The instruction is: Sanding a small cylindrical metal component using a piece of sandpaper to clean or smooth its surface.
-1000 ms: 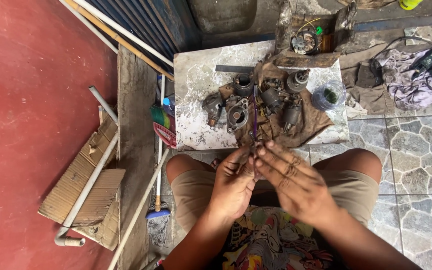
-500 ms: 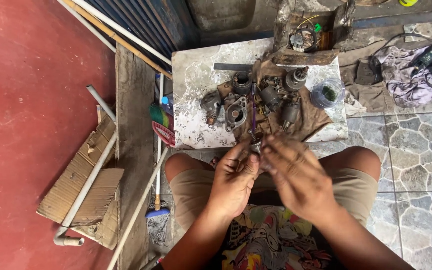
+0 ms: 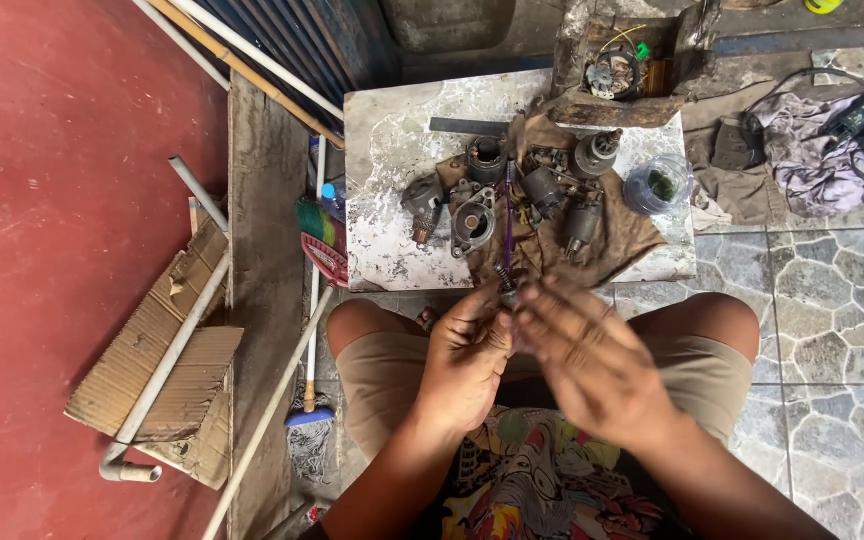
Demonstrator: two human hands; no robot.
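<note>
I held a small metal part w/ spring (image 3: 505,292) mid-frame, just below the slab's edge, over my lap so bits wouldn't drop far. Left hand (image 3: 465,355) pinched it, fingers curled tight. Right hand (image 3: 592,360) was blurred, fingers loosely spread, touching it; can't tell its grip. Purple-handled screwdriver (image 3: 508,235) lay above on a brown rag (image 3: 624,235) w/ greasy motor parts (image 3: 474,222), marble slab (image 3: 392,150) upper center.

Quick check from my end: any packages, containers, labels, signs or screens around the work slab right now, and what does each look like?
No signs, screens or readable labels.
Clear plastic container: right edge of the marble slab, round, something green inside.
Cardboard pieces: flattened on the red floor at the left, brown, under a grey pipe.
Small bottle: left of the slab, blue cap, mostly hidden.
</note>
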